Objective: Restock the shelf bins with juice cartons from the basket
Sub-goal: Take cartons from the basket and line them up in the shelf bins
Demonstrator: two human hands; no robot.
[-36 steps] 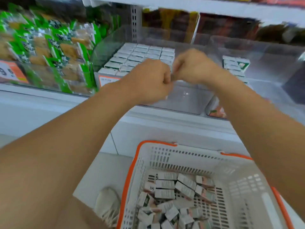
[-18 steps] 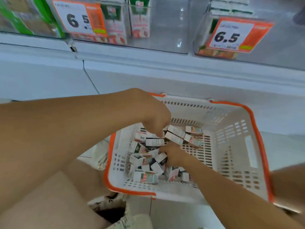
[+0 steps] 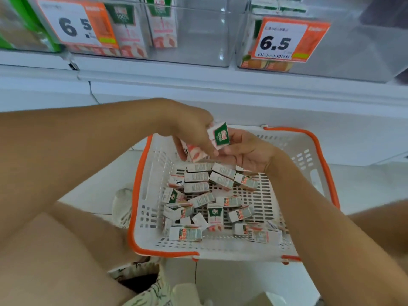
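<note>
My left hand [image 3: 194, 133] pinches a carton [image 3: 218, 138] with a green panel, above the basket [image 3: 141, 191]; my right hand [image 3: 245, 151] cups it loosely from beneath. More cartons seem bunched under my left fingers, so one could slip back. The loose cartons [image 3: 212, 204] lie jumbled, white with pink fruit.

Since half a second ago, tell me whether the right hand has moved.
Yes. The right hand has risen from the carton pile toward the basket's far rim, now meeting the left hand at a carton.
</note>
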